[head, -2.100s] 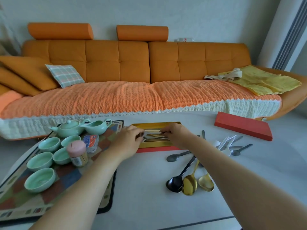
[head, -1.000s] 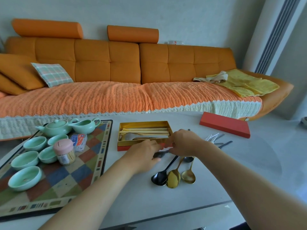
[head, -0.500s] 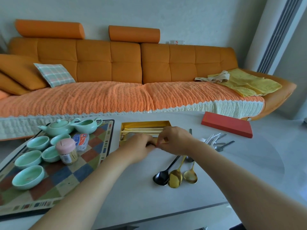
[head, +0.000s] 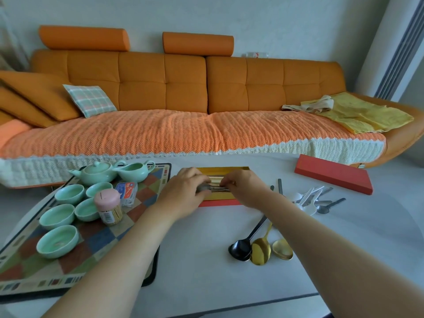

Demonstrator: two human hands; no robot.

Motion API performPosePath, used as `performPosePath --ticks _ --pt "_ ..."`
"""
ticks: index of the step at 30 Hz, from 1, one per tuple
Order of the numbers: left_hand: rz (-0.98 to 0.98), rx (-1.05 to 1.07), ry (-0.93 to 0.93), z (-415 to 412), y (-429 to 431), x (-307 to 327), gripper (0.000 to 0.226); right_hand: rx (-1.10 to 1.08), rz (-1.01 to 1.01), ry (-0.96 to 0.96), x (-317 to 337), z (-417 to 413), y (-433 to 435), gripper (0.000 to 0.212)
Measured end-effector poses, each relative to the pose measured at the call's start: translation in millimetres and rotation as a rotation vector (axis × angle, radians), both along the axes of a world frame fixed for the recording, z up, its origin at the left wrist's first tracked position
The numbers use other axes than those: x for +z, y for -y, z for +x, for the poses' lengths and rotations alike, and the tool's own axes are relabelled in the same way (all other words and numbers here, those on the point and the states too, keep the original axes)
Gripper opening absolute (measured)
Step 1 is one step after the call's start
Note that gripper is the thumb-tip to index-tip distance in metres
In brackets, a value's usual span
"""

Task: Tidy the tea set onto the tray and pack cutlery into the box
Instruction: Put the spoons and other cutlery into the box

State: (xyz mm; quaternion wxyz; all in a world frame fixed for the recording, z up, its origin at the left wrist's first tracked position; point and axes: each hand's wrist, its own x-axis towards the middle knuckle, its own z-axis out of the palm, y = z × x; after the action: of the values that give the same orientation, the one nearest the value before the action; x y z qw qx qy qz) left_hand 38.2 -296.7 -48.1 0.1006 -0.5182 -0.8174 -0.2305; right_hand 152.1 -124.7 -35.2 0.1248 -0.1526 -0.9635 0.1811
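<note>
We work at a white table [head: 202, 267] in front of an orange sofa [head: 183, 88], with a checked tray [head: 96, 244] of green cups [head: 57, 241] and a teapot [head: 97, 172] to our left and a red lid [head: 332, 173] to the right. Our left hand [head: 183, 193] and right hand [head: 245, 187] meet over the gold-lined box [head: 220, 196], fingers pinched on a grey spoon [head: 212, 188] lying across it. A black spoon [head: 243, 246] and two gold spoons [head: 271, 247] lie loose nearer us.

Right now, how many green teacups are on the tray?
5, all at the tray's left: two in back, two in the middle, one nearest the camera. None looks hidden, though the pink-lidded jar overlaps one.
</note>
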Motion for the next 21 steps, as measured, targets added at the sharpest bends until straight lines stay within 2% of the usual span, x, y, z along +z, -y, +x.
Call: performPosePath --ticks 7,11,21 --pt "-0.141 -0.043 -0.055 -2 -2 -8 0.036 -0.002 0.026 -0.019 -5 -5 -4 0.029" --pt "-0.114 -0.043 -0.056 -3 -5 -10 0.033 0.097 0.046 -0.02 -7 3 -5 0.02" --pt "-0.11 0.012 -0.058 -1 -19 -12 0.047 0.013 0.222 -0.022 -15 3 -16 0.025"
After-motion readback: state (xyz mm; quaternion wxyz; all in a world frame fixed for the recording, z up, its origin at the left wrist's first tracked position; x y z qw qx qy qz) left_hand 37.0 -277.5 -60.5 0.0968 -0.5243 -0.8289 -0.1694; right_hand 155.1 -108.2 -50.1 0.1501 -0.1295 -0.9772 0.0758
